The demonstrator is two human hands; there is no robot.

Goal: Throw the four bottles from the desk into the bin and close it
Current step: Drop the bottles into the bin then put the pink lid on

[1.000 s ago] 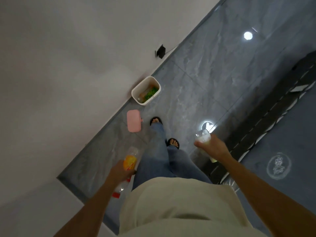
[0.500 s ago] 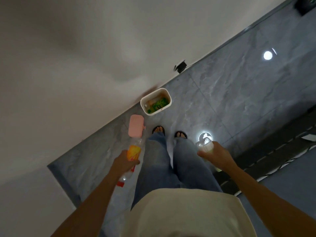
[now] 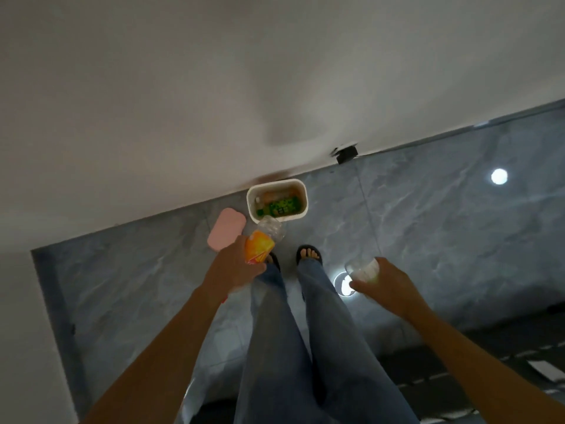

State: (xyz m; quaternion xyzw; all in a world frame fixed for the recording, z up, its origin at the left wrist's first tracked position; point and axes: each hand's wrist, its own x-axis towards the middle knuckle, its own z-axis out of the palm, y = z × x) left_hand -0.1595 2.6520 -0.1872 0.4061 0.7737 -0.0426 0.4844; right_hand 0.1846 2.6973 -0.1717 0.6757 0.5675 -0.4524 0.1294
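A white open bin [image 3: 301, 191] stands on the floor against the wall, with a green-labelled bottle [image 3: 282, 206] and another bottle lying inside. Its pink lid [image 3: 226, 228] lies on the floor to its left. My left hand [image 3: 237, 267] grips a clear bottle with an orange label [image 3: 260, 246], its base pointing toward the bin's near rim. My right hand [image 3: 386, 283] holds a clear bottle with a pale label [image 3: 362, 267] out to the right of my feet.
Grey marble tile floor [image 3: 428, 224] with bright ceiling-light reflections. A white wall runs along the top. A black plug [image 3: 347, 154] sits at the wall base right of the bin. A dark striped mat [image 3: 489, 347] lies at the lower right.
I have stepped closer to the bin. My left hand has lifted the orange-labelled bottle forward, close to the bin's rim. The right hand stays out to the side with its bottle.
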